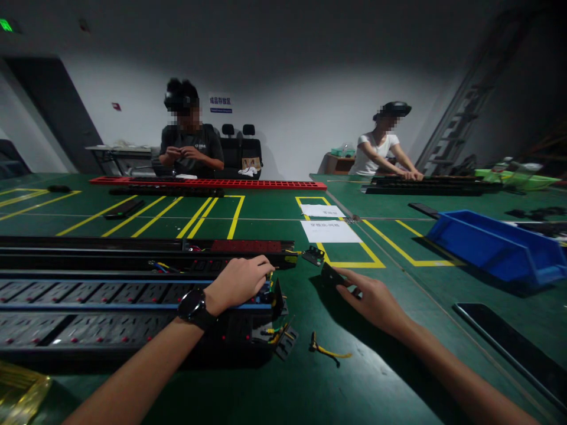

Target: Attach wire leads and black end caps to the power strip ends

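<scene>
Several long black power strips with rows of sockets lie side by side on the left. My left hand [243,280], with a watch at the wrist, is closed over the right end of the blue-edged power strip [163,292]; its fingertips are partly hidden. My right hand [367,298] pinches a small dark end plate [331,276] just above the table. Loose end plates hang by wires at the strip ends, among them a slotted end plate [287,342] in front and another end plate [313,255] behind. A short yellow-and-black wire [330,353] lies between my forearms.
On the green table [354,389], a blue bin [496,245] and a dark phone-like slab [509,342] are at right. White paper sheets [331,232] lie ahead. Beyond a red rail [208,183], one person [190,144] works; another person [381,150] handles black rails.
</scene>
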Available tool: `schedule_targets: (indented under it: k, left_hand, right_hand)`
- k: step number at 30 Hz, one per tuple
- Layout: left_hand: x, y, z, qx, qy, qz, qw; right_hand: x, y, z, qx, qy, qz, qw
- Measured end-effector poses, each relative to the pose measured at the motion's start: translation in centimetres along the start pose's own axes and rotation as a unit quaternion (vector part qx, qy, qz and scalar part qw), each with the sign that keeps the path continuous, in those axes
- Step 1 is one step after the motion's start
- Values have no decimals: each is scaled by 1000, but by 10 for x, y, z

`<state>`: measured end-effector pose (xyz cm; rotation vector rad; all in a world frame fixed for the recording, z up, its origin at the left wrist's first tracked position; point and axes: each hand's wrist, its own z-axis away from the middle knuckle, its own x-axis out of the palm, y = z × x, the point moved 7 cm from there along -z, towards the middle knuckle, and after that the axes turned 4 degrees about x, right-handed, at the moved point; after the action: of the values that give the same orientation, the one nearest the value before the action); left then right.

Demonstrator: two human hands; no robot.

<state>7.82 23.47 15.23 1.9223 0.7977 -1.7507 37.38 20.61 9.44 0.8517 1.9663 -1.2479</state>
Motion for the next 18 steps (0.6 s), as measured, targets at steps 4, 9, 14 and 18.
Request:
schedule_targets:
  k: [4,9,14,18]
  left_hand:
    - [1,-2,0,6,16,15,1000]
    - [3,-5,1,9,29,29,999]
    - [3,-4,0,0,14,16,1000]
    - [3,-2,1,-3,7,-1,1000]
  right_hand:
    - [0,-1,0,-6,3,0,1000]
    - [0,-1,0,-11,11,6,1000]
    - [-2,-3,0,-15,13,2,1000]
    - [-2,-4,0,-11,10,-3,1000]
